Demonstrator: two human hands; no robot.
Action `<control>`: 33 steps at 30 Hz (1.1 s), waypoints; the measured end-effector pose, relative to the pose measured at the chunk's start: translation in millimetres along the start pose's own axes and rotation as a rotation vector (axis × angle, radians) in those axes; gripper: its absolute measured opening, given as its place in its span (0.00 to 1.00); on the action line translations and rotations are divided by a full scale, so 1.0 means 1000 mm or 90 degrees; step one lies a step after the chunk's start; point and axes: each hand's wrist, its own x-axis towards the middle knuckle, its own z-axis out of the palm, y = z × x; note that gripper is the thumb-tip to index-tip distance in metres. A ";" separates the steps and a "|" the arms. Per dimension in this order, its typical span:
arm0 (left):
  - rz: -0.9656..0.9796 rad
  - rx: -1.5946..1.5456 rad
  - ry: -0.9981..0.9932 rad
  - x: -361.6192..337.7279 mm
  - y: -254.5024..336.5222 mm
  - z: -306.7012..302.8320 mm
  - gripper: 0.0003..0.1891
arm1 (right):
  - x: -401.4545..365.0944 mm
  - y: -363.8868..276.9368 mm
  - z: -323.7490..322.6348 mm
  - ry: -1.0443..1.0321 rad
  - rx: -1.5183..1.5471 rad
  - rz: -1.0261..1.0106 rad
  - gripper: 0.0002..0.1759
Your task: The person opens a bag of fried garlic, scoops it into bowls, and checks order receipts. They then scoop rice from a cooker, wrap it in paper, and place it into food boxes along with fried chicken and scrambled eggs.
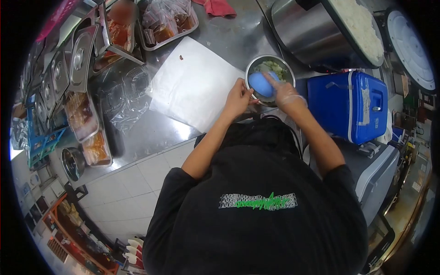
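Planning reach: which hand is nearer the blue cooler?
Right. The right hand holds a blue object over the bowl beside the blue cooler; the left hand at its far rim.

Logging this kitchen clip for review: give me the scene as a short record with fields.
left hand: bare, holds the rim of the metal bowl
right hand: gloved, holds a blue rounded tool over the bowl
bowl contents: pale green food
beside bowl: white sheet on the steel counter; blue cooler box
behind: large pot of rice

One fisheye head camera looks steeply down, close above the steel counter.
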 end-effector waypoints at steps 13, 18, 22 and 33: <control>0.003 0.020 0.057 0.003 -0.002 0.010 0.06 | -0.005 0.035 -0.032 0.137 0.095 -0.038 0.40; 0.032 0.088 0.069 0.002 -0.003 0.009 0.06 | -0.016 0.022 0.003 0.180 -0.003 -0.206 0.43; 0.120 0.177 0.076 0.013 -0.028 0.004 0.07 | 0.013 0.024 -0.010 0.111 0.122 -0.054 0.43; 0.019 0.008 0.078 -0.005 -0.006 0.006 0.06 | -0.014 -0.014 -0.011 -0.030 -0.021 -0.010 0.43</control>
